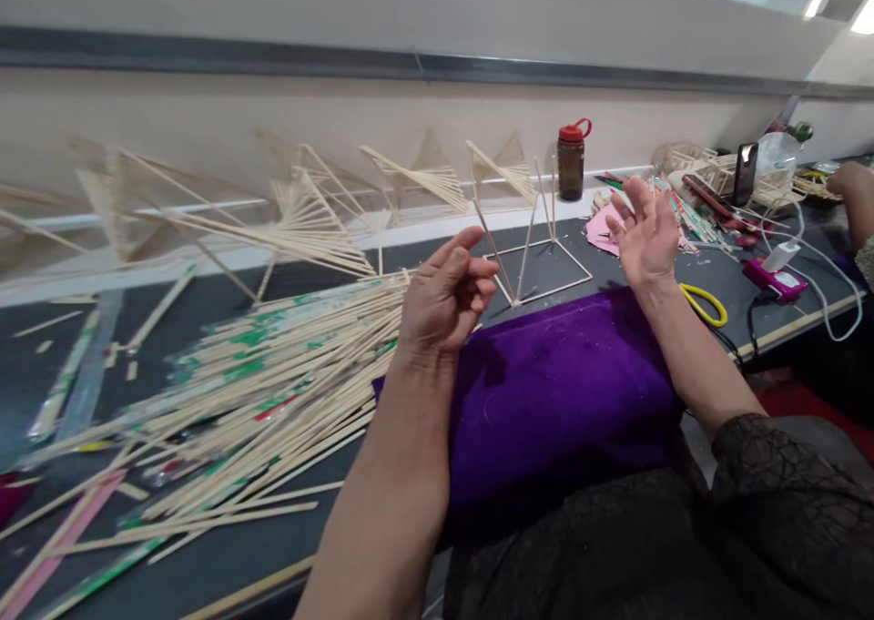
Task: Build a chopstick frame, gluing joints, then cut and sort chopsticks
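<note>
Left hand (451, 292) curls loosely before the frame (553, 290), thumb close to the fingers; whether it pinches anything, I cannot tell. Right hand (645, 228) is raised and bare, palm up, fingers loosely spread. Between and beyond them, the frame stands on the counter (287, 538), just past the purple cloth (553, 392): a flat four-sided base, with pairs of thin sticks rising in a V from its near and far corners. Such slender joints probably give easily, so a light pinch low on a stick, close to the corner, should work best, the other hand steadying the base and sleeves kept clear. The cloth looks soft and matte. Pale, straight, smooth-looking sticks (334, 374) spread at left, some in clear, green-printed wrap. Along the wall, models (430, 183) fan similar sticks into twisted, ribbed surfaces.
</note>
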`<action>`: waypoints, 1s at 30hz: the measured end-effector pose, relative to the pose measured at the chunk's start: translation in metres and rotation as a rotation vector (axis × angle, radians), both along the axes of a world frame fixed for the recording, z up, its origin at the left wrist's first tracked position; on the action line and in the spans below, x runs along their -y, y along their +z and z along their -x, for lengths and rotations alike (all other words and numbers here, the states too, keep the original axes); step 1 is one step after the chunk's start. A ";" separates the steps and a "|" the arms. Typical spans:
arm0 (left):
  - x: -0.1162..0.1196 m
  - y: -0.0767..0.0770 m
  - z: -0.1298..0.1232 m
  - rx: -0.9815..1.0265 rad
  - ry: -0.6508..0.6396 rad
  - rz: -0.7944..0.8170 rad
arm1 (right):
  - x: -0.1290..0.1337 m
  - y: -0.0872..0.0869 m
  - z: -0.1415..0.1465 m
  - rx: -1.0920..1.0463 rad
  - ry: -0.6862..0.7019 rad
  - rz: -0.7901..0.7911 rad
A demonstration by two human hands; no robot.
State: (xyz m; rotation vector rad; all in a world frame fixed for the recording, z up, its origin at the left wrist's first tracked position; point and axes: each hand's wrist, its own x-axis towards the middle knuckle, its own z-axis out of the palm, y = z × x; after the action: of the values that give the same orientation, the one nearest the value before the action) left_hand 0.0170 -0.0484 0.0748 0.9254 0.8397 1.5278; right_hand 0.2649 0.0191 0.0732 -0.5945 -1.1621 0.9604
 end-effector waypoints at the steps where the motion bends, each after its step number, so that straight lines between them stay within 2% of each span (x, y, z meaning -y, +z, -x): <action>1: 0.001 -0.001 -0.003 -0.015 -0.040 0.010 | 0.004 0.002 0.003 -0.036 0.063 0.025; 3: 0.003 -0.004 -0.012 -0.046 -0.146 0.054 | 0.012 0.004 0.011 -0.042 0.180 0.080; 5: 0.003 -0.008 -0.023 -0.060 -0.246 0.128 | 0.021 0.003 0.020 0.063 0.234 0.111; 8: 0.002 -0.014 -0.035 -0.038 -0.356 0.262 | 0.030 -0.002 0.033 0.303 0.207 0.094; 11: 0.000 -0.019 -0.039 0.001 -0.429 0.354 | 0.033 -0.011 0.039 0.488 0.168 -0.033; 18: -0.004 -0.024 -0.038 0.076 -0.465 0.363 | 0.028 -0.028 0.043 0.837 0.039 -0.397; 23: -0.007 -0.028 -0.035 0.065 -0.481 0.329 | 0.026 -0.038 0.046 1.093 -0.125 -0.669; 30: -0.009 -0.030 -0.031 0.053 -0.449 0.349 | 0.022 -0.044 0.048 1.227 -0.340 -0.901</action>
State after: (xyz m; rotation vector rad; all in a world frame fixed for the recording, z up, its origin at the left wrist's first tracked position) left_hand 0.0478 -0.0390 0.0446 0.7481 0.7663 0.9770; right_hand 0.2168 -0.0030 0.0293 -0.5787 -2.2619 -0.4050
